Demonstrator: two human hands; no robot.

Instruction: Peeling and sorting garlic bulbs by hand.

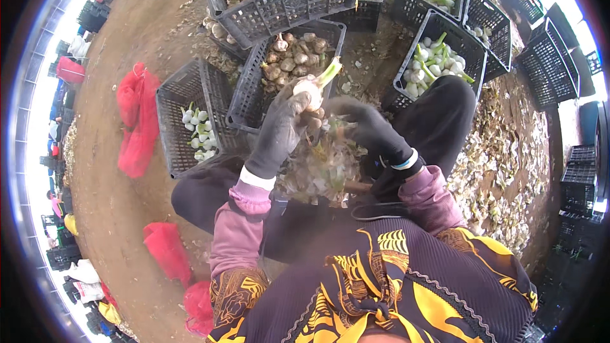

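My left hand (pixel 276 128), in a dark grey glove, grips a garlic bulb (pixel 310 91) with a short green stem pointing up and to the right. Just right of the bulb is my right hand (pixel 374 126), gloved too; its fingers are motion-blurred, and whether they hold anything is unclear. Below both hands, loose garlic skins (pixel 319 171) are heaped between my legs. Beyond the bulb stands a black plastic crate (pixel 245 88) of brownish unpeeled garlic (pixel 295 59). Cleaned white bulbs (pixel 200 133) lie in a tilted crate (pixel 167 100) to the left.
At the right, another crate (pixel 478 64) holds white garlic with green stems (pixel 433 64). A large crate (pixel 295 2) of unpeeled garlic rests on others at the top. Red mesh sacks (pixel 138 119) lie on the dirt floor at left. Garlic skins (pixel 495 171) litter the right side.
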